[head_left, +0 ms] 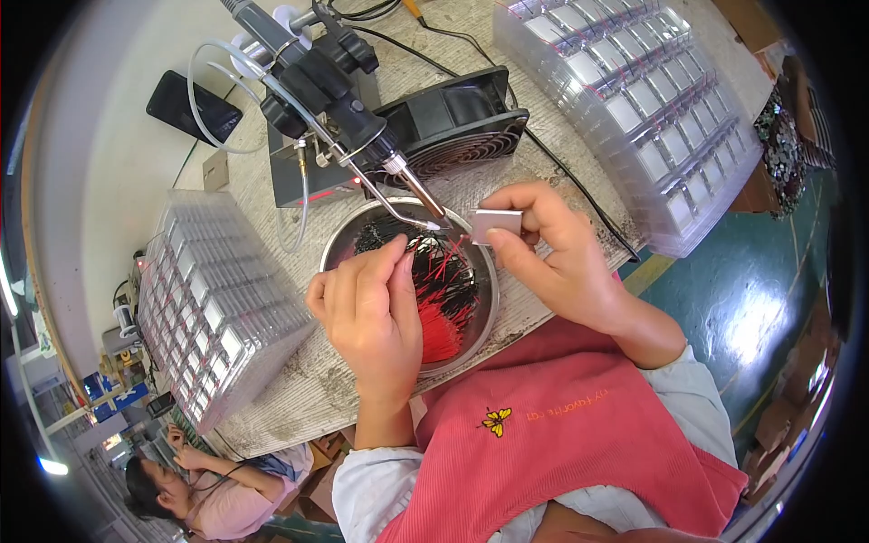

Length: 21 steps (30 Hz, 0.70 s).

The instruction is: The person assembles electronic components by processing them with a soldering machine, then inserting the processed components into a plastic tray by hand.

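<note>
Left hand [367, 303] pinching red wires [444, 303], right hand [543, 249] gripping small metal plate [496, 224], over cluttered grey workbench [299, 389].

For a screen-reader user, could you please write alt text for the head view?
A person's right hand holds a small silver plate to a fixed soldering iron's tip, while the left hand pinches a thin wire above a metal bowl of red and black wires.

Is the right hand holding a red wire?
No, the right hand pinches a small silver plate at the soldering iron tip; the left hand holds a wire.
</note>
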Tool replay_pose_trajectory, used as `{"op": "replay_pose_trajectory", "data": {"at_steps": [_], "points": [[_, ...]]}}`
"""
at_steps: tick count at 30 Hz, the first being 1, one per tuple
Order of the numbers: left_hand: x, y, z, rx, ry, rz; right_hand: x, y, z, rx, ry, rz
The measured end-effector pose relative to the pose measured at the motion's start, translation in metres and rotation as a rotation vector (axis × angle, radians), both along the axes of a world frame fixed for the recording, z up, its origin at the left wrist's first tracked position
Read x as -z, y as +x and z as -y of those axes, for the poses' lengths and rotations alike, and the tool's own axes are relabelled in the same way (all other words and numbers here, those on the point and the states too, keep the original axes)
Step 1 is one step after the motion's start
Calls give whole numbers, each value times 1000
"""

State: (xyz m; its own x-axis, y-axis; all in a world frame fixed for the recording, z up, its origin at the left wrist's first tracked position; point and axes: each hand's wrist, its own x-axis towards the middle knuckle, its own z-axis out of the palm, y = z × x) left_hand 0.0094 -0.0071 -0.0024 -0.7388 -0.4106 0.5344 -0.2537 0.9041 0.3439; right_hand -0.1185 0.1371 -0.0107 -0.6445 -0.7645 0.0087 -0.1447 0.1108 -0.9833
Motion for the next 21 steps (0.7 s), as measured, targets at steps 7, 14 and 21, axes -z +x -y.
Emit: {"op": "replay_pose_trajectory", "data": {"at_steps": [7,14,21], "points": [[-7,-5,-7,50,52,-8,7,7,6,39,-119,36],[-4,-11,-8,14,-33,-24,3,7,6,29,-105,37],[-2,-14,-7,19,-56,-29,4,7,6,27,-103,56]]}}
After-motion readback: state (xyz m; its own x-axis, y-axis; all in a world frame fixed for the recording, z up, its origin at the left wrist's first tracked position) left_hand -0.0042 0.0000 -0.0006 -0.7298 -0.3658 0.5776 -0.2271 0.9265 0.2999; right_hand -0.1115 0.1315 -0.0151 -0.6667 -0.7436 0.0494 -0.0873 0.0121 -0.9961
